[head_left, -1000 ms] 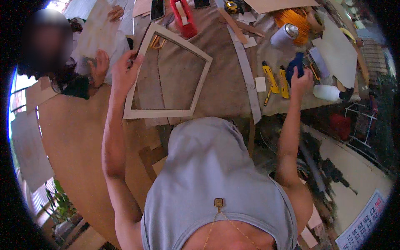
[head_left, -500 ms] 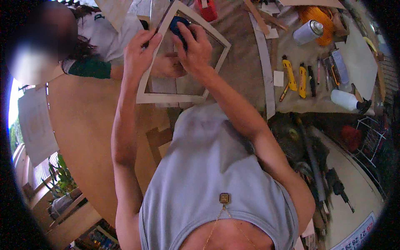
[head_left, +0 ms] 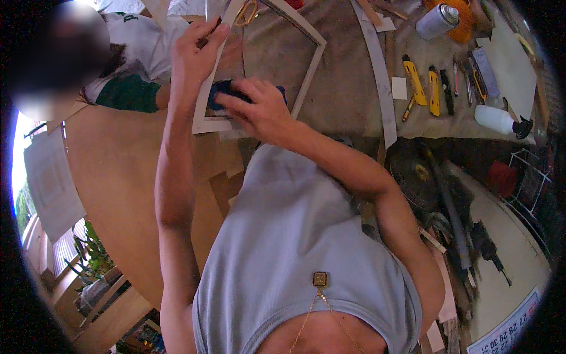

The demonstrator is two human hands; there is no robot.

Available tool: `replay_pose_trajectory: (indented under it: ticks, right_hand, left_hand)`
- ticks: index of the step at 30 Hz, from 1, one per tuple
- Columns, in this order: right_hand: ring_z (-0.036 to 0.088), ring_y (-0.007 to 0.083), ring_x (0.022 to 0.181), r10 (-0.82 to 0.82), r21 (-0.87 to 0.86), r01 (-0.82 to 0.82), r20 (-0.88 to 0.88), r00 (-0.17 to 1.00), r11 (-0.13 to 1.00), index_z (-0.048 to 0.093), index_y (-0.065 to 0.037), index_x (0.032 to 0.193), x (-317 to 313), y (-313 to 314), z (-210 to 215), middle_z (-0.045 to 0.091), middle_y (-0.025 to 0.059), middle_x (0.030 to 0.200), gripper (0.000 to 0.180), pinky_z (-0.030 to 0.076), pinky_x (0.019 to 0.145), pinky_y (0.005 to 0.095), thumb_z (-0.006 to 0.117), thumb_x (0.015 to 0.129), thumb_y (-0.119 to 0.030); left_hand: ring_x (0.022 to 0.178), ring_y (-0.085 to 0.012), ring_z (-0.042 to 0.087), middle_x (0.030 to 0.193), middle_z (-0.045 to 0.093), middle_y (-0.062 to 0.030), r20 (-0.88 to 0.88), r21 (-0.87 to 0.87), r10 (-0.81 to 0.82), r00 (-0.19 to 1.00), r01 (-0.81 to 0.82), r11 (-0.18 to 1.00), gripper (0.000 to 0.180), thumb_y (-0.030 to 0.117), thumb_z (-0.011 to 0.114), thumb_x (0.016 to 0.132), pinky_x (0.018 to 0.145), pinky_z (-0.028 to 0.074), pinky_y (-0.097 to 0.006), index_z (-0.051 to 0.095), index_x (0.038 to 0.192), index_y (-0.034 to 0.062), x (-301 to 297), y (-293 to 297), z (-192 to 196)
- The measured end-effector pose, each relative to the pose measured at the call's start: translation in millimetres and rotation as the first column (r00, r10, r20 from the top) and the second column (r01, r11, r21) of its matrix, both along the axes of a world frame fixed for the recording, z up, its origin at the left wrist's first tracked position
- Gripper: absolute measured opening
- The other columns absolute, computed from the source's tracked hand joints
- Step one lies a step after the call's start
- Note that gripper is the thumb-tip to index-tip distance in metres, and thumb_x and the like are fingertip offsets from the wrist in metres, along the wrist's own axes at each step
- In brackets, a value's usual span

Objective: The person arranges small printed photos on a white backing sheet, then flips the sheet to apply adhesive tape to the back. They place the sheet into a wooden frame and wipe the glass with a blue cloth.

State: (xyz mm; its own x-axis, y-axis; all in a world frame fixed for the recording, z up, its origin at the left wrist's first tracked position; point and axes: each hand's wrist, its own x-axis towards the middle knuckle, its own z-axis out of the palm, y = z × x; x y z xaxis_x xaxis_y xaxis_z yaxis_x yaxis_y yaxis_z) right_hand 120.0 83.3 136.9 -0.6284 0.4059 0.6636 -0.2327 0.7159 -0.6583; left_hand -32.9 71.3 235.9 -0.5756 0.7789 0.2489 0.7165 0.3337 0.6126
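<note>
I see the pale wooden frame [head_left: 306,76] lying flat on the brown desk [head_left: 348,88], up near the top of the view; its near left corner sits right under both hands; my right hand [head_left: 256,109] is pressed down on a dark blue pad [head_left: 219,94] that rests on that corner of the frame, fingers spread flat over it and bent a little, not curled into a fist; my left hand [head_left: 194,50] is just above it, closed around the frame's left edge, thumb and fingers pinching the thin wood; the two hands are near each other but not touching; off to the right on the desk lie two yellow cutters [head_left: 423,85], a white bottle [head_left: 495,119] and a silver spray can [head_left: 435,20]; another person [head_left: 141,59] sits at the far left, close to the frame.
</note>
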Motion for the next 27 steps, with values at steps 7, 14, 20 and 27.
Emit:
replay_pose_trajectory:
  ticks: [7,14,20,27]
  right_hand:
    - [0.052,0.0266,0.107,0.154,0.157,-0.185,0.193,0.969,0.970,0.056,-0.033,0.120,15.4,4.2,2.4,0.053,0.0044,0.118,0.051,0.045,0.084,0.0435,0.066,0.072,-0.019]
    - [0.050,0.0275,0.112,0.118,0.183,-0.200,0.381,0.917,0.963,0.056,-0.033,0.120,57.2,17.1,-88.3,0.050,0.0048,0.127,0.057,0.044,0.089,0.0463,0.071,0.068,-0.016]
    - [0.052,0.0281,0.113,0.144,0.245,-0.340,0.578,0.803,0.908,0.059,-0.028,0.117,85.9,40.6,-132.0,0.051,0.0055,0.127,0.053,0.045,0.090,0.0447,0.070,0.068,-0.013]
    - [0.057,0.0340,0.099,-0.336,0.010,0.350,0.299,0.893,0.937,0.061,-0.018,0.112,33.0,119.3,-135.4,0.056,0.0117,0.119,0.039,0.051,0.078,0.0451,0.059,0.077,-0.002]
  left_hand:
    - [0.071,-0.0115,0.057,0.079,0.062,-0.0052,-0.143,0.031,0.001,0.990,0.004,1.000,0.036,0.035,0.069,0.083,0.066,0.045,-0.024,0.069,0.105,0.0058,-3.6,-2.9,-6.4]
    - [0.071,-0.0107,0.055,0.081,0.061,-0.0047,-0.040,-0.018,0.027,0.999,-0.028,0.999,0.037,0.034,0.070,0.084,0.066,0.044,-0.024,0.068,0.107,0.0053,0.2,-1.4,-1.8]
    - [0.069,-0.0089,0.052,0.082,0.060,-0.0027,-0.004,0.014,0.046,0.999,-0.046,0.999,0.034,0.028,0.070,0.085,0.065,0.043,-0.023,0.067,0.107,0.0028,5.5,-0.6,0.3]
    - [0.071,-0.0086,0.053,0.086,0.061,-0.0024,-0.017,-0.060,0.053,0.998,-0.054,0.997,0.035,0.026,0.070,0.084,0.068,0.044,-0.022,0.066,0.108,0.0013,2.1,-0.6,2.4]
